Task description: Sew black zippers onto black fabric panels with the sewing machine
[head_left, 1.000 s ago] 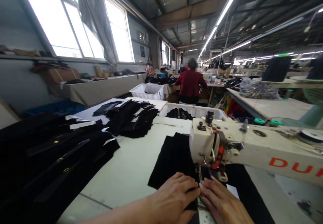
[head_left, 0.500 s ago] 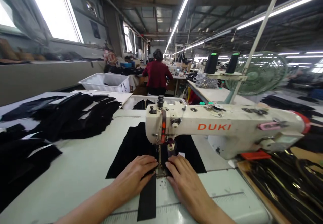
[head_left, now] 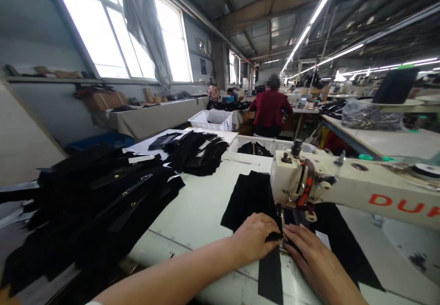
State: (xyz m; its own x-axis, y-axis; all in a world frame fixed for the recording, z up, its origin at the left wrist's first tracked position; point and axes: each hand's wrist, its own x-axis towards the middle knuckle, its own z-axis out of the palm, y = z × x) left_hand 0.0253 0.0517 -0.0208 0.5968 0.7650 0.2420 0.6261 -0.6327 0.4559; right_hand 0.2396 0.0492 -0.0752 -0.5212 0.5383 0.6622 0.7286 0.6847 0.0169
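My left hand [head_left: 256, 237] lies on black fabric [head_left: 249, 195] just left of the needle of a white sewing machine [head_left: 347, 187], its fingers curled and pinching the cloth edge. My right hand [head_left: 311, 254] rests flat on the same fabric to the right of the needle, fingers stretched toward the presser foot. A narrow black strip [head_left: 270, 277] runs from the needle toward me between both hands. The fabric spreads under the machine head onto the white table [head_left: 199, 213].
A large heap of black pieces [head_left: 92, 204] fills the table's left side, with a smaller pile [head_left: 194, 151] farther back. White bins [head_left: 211, 119] stand beyond. A person in a red top [head_left: 270, 111] sits ahead, back turned. Another table [head_left: 385, 140] is at right.
The view swung right, then back to the left, so the heap of black pieces shows again. Both hands stay at the needle, pressing the black fabric.
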